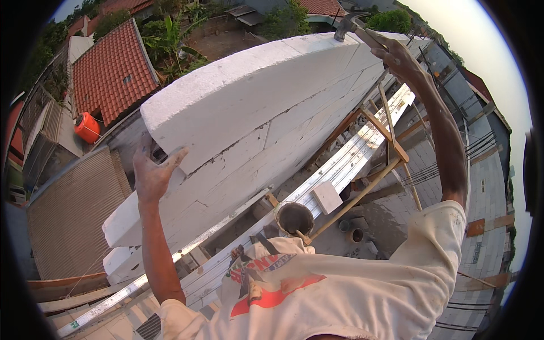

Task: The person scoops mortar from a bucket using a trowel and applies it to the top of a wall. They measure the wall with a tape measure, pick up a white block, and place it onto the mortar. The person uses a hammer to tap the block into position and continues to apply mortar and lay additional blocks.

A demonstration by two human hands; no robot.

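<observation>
A wall of large white lightweight blocks point(272, 85) runs from the near left to the far right. My left hand point(154, 173) is at the near end of its top block, thumb and fingers apart against the end face; some fingertips are hidden behind the block. Up at the right, my right hand point(391, 52) is closed round the handle of a claw hammer point(351, 24). The hammer's head touches or hovers just over the wall's top edge; I cannot tell which. Thin dark joints show between the courses below.
Metal scaffold planks point(345, 161) run along the wall, carrying a bucket point(294, 218) and a small white block piece point(327, 197). Wooden braces point(391, 136) rise beside them. A lower floor lies below. Beyond the wall are a red tiled roof point(110, 71) and an orange tank point(87, 127).
</observation>
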